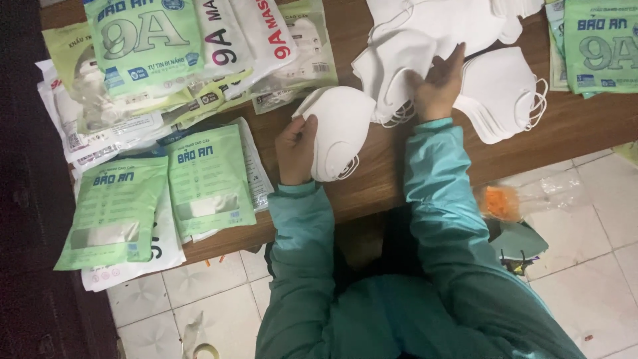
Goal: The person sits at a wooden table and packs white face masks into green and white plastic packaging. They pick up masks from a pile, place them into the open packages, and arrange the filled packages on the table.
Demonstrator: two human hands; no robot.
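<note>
White mask (339, 129) in left hand (296, 149), near table edge (372, 203).

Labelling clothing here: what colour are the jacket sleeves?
Teal, on both sleeves; the head view shows it plainly.

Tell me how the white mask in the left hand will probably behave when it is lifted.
The white mask probably keeps its shape: it stays domed in the left hand. It looks light, held at one edge. Its ear loops hang loose and may snag.
</note>
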